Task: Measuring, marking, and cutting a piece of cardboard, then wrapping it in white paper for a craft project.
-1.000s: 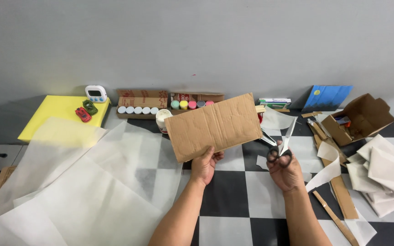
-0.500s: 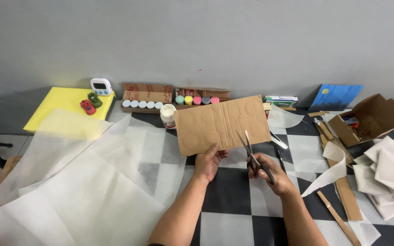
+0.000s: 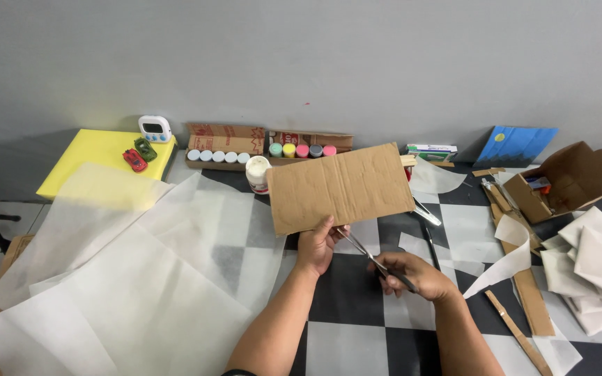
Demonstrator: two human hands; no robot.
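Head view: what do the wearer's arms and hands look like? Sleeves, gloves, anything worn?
Both forearms are bare to the frame's bottom edge, with no sleeves in view. The left hand and right hand wear no gloves, and no rings show on the fingers. A thin dark band sits at the bottom edge on the left arm; what it is cannot be told.

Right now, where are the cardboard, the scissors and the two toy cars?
cardboard (image 3: 343, 186): head view, middle of the sheet.
scissors (image 3: 358, 245): head view, on the blades.
toy cars (image 3: 134, 159): head view, on the red car.
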